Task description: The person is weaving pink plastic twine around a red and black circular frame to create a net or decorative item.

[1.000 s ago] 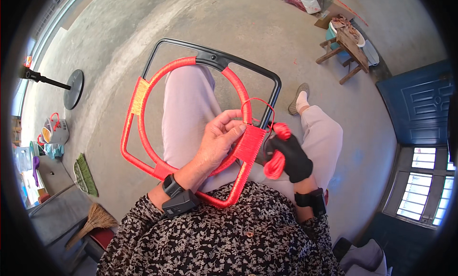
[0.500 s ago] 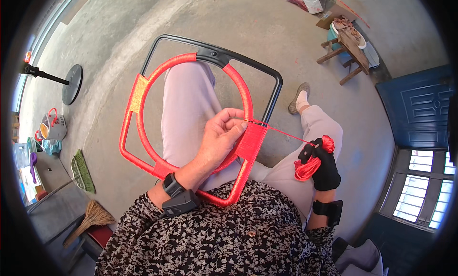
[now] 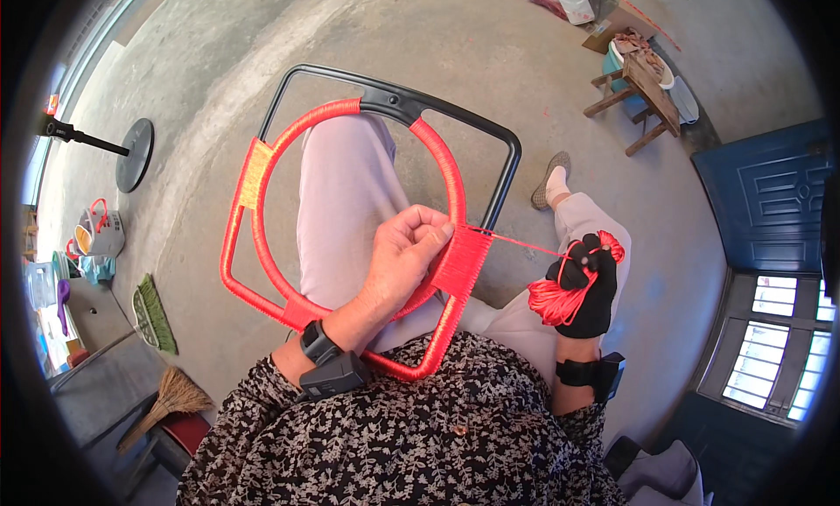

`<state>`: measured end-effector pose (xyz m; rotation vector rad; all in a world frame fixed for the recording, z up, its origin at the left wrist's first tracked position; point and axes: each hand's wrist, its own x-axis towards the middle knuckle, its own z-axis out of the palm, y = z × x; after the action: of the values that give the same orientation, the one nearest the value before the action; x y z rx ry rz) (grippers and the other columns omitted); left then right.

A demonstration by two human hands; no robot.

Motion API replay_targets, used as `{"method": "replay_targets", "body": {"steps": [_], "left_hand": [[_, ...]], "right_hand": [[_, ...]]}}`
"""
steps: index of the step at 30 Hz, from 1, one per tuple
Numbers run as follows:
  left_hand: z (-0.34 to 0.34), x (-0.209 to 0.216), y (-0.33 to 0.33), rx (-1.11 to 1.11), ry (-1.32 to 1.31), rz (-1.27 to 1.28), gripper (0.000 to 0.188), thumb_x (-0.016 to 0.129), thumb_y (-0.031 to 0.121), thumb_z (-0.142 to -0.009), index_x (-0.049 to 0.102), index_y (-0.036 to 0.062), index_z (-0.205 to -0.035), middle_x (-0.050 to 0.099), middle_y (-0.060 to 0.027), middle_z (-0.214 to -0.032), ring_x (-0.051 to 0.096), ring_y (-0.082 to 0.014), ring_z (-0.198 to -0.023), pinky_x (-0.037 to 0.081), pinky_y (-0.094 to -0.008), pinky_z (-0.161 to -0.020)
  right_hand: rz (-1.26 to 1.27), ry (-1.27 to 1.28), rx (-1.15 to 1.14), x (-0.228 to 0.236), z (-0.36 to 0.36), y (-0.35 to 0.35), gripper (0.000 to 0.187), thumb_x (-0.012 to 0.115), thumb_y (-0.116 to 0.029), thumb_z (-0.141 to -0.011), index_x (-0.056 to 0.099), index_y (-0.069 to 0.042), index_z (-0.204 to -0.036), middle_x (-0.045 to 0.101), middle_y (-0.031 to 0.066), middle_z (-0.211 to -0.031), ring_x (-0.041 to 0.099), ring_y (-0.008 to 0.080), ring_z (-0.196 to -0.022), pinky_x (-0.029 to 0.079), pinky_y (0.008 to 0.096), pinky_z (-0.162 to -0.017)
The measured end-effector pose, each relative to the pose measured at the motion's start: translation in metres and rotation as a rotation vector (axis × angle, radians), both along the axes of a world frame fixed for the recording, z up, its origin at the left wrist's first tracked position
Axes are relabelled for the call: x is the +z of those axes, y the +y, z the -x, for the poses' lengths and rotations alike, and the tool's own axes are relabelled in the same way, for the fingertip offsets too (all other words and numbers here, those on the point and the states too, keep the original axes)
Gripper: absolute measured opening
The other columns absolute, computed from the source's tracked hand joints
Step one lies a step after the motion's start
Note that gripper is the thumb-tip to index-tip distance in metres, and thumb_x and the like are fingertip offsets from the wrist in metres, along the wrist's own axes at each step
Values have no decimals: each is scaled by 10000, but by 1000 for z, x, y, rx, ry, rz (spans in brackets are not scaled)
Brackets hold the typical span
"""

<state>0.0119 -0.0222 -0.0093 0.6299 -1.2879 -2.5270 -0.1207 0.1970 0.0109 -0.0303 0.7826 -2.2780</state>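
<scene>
A black metal frame (image 3: 507,160) with a round ring inside it rests across my lap, much of it tightly wound with red cord. One patch of yellow winding (image 3: 255,175) covers the joint on its left side. Bare fingers of my left hand (image 3: 402,259) pinch the ring's right edge, beside the broad red-wound joint (image 3: 464,263). From that joint a taut red strand (image 3: 525,244) runs to my right hand (image 3: 595,291), which wears a black fingerless glove. Closed around a looped bundle of red cord (image 3: 553,303), the right hand is apart from the frame.
A wooden stool (image 3: 647,94) stands by a tub at the far right, with a blue door (image 3: 766,195) nearer. Leftward are a round stand base (image 3: 136,155), a bucket (image 3: 103,235), a green brush (image 3: 153,313) and a straw broom (image 3: 166,401).
My right hand has turned and come slightly lower and leftward, so more of the cord bundle shows. The strand remains stretched. My left hand keeps its place on the ring.
</scene>
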Motion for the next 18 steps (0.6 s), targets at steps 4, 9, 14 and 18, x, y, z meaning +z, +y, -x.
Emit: {"method": "replay_targets", "body": {"steps": [4, 9, 14, 18], "left_hand": [[1, -2, -3, -28, -99, -1, 119, 589, 158, -926, 586, 44, -896, 613, 16, -758, 534, -32, -652, 428, -186, -591], [0, -5, -3, -66, -42, 20, 115, 599, 145, -920, 574, 32, -920, 637, -4, -775, 577, -49, -689, 466, -195, -633], [4, -4, 0, -62, -54, 9, 167, 622, 80, -899, 526, -8, -1004, 684, -81, -829, 639, -95, -721, 506, -216, -650], [5, -10, 3, -77, -129, 87, 164, 620, 91, -903, 534, -12, -997, 682, -79, -807, 632, -94, -692, 503, -212, -627]], "right_hand": [[3, -21, -42, -1, -3, 3, 251, 486, -273, -940, 377, -148, -752, 411, 12, -686, 343, 99, -476, 314, 257, -510], [-34, 12, -19, 11, -5, -3, 257, 486, -279, -944, 377, -150, -749, 374, -4, -607, 324, 101, -443, 292, 248, -469], [-29, 145, -47, 46, -14, -32, 252, 477, -240, -938, 360, -138, -739, 343, -18, -562, 312, 100, -396, 285, 243, -426], [-28, 172, 62, 68, -23, -50, 117, 515, -207, -917, 442, -128, -871, 382, -3, -592, 346, 108, -438, 292, 261, -445]]}}
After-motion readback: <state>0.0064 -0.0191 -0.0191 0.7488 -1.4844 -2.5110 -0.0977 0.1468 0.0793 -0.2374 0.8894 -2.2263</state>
